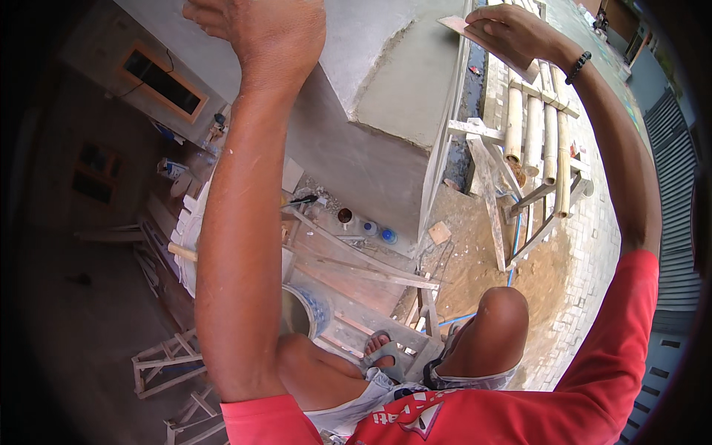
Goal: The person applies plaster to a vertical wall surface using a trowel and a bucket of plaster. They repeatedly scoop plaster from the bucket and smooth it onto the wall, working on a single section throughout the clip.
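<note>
Along the upper right edge of the grey wall (356, 167), the right hand (512, 31) holds a flat trowel (504, 56). Its grip is closed, thumb and fingers pinching the tool from above, so that the blade slants down to the right below the knuckles. The trowel's left end overlaps the right edge of a damp, darker plaster patch (408, 85); whether they touch cannot be told. A dark beaded bracelet (578, 67) circles the right wrist.

Toward the wall's upper left side, the left hand (259, 31) is raised and bent at the wrist. The upper edge of the view cuts off part of it, so I cannot tell whether its grip is spread or pressed together, or holds anything.

Right of the wall's lower right corner, pale bamboo poles (532, 133) lie side by side on a wooden trestle (486, 204). Near the wall's bottom edge are a mug (345, 216) and two blue-capped bottles (389, 236). Beside the left forearm, an open bucket (321, 305) stands near the knee, partly hidden.
</note>
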A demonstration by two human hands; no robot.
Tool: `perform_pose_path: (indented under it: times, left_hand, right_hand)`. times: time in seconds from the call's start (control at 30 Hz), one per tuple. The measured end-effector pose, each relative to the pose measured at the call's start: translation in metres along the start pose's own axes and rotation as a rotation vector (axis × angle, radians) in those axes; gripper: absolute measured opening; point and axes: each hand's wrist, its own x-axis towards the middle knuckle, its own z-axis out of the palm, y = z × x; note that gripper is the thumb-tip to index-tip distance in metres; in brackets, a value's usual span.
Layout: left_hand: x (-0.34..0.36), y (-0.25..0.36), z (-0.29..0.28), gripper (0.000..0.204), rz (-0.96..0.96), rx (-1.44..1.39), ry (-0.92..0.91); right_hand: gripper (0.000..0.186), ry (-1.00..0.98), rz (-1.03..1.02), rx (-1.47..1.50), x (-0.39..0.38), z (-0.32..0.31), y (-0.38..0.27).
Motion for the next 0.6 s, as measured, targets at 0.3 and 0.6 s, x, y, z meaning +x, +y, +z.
perform_pose_path:
  times: [0.3,0.6]
  left_hand:
    - [0.003,0.003,-0.001,0.098,-0.021,0.032,-0.01]
    - [0.003,0.009,-0.005,0.099,-0.079,0.016,-0.034]
  right_hand:
    - [0.025,-0.152,0.138,0.198,0.012,0.0,-0.045]
    - [0.045,0.117,0.15,0.39,-0.008,-0.055,-0.106]
